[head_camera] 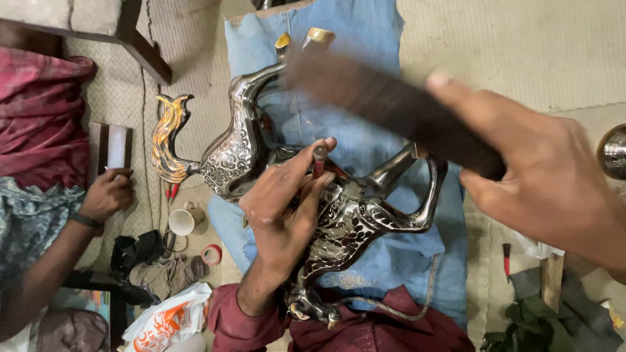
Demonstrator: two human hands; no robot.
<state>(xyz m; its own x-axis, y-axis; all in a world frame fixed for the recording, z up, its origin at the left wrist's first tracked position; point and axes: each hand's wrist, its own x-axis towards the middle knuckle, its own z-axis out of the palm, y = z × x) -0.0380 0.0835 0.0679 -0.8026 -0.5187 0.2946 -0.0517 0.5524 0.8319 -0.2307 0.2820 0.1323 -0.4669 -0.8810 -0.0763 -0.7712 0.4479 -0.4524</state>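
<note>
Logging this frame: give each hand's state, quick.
Left hand: closed on a small punch tool, set against the metal horse figure.
Right hand: closed on a dark mallet.

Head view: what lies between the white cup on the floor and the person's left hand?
In the head view, only blue cloth and bare woven mat lie between the white cup and the left hand.
</note>
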